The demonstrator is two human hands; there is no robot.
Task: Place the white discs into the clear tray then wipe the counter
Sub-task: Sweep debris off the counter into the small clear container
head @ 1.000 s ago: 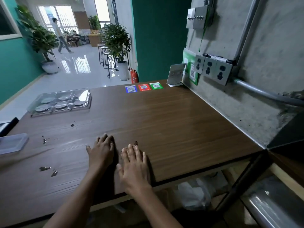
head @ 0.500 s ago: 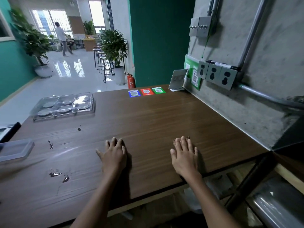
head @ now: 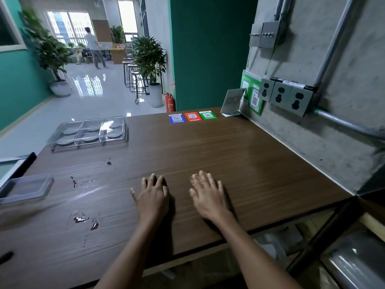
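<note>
Resting flat, fingers straight, slightly spread: left hand [head: 153,196] and right hand [head: 208,195] lay side by side on wooden counter [head: 239,163], holding nothing. White discs [head: 91,138] sat in clear tray [head: 62,127], far left. Droplets [head: 80,219] left of hands.

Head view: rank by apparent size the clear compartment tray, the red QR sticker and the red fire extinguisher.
1. Clear compartment tray, clearly largest.
2. Red QR sticker and red fire extinguisher look alike; the extinguisher stands farther off, so no ranking.

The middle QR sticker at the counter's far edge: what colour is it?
Red, between a blue and a green one; the middle sticker shows in the head view.
</note>
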